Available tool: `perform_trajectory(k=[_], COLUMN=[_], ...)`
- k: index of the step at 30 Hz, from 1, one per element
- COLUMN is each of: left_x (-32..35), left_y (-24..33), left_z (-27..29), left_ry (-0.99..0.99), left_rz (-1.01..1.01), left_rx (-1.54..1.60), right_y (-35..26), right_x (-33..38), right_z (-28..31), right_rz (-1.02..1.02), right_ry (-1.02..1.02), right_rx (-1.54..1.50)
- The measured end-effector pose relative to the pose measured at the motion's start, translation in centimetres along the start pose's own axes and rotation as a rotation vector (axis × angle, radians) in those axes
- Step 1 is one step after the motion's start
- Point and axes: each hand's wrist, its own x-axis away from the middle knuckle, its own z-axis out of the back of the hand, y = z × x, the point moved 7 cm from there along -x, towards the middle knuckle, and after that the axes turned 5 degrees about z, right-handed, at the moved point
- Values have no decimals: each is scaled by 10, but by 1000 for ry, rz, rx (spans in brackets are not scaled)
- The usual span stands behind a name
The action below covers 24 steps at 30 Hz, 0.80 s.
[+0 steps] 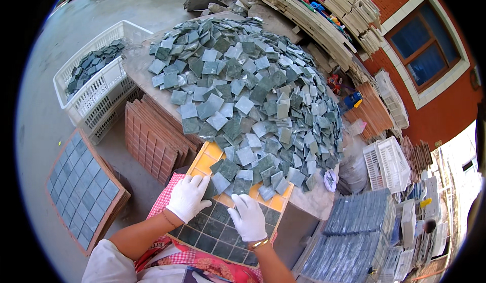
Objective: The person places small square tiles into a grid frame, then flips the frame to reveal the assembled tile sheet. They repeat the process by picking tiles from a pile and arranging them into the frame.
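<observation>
A yellow gridded tray [206, 157] lies in front of me, its near rows filled with square dark green stone tiles [206, 243]. My left hand [188, 198], in a white glove, rests at the tray's left side, fingers stretched and thumb apart, beside a loose grey-green tile [220, 182]. Over the tray's filled rows is my right hand [249, 218], also gloved, with thumb and fingers spread and nothing seen in them. Loose tiles from a big heap [243, 100] spill onto the tray's far cells and cover part of them.
On the left, a white plastic crate [104, 93] holds more tiles. Below it stand stacked reddish gridded trays [157, 136] and a tile-filled panel [83, 189]. Wrapped tile stacks [354, 232] and white crates [387, 164] are at the right, with wooden boards [309, 17] behind.
</observation>
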Motion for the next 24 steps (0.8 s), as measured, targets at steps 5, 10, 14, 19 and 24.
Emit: perform_trajectory(k=[5, 10, 14, 19, 24], left_x=[-2, -2, 0, -2, -1], left_y=[-4, -12, -20, -27, -26], left_z=[-2, 3, 12, 6, 6], left_ry=[24, 16, 14, -22, -22], left_rz=[-42, -63, -40, -55, -111], left_rx=[30, 60, 103, 88, 89], right_y=[26, 76, 55, 26, 44], right_x=[-48, -103, -93, -54, -51], right_z=[-6, 23, 22, -11, 5], right_rz=[269, 54, -18, -82, 0], right_ry=[41, 138, -63, -331, -84], right_rx=[43, 320, 117, 194, 65])
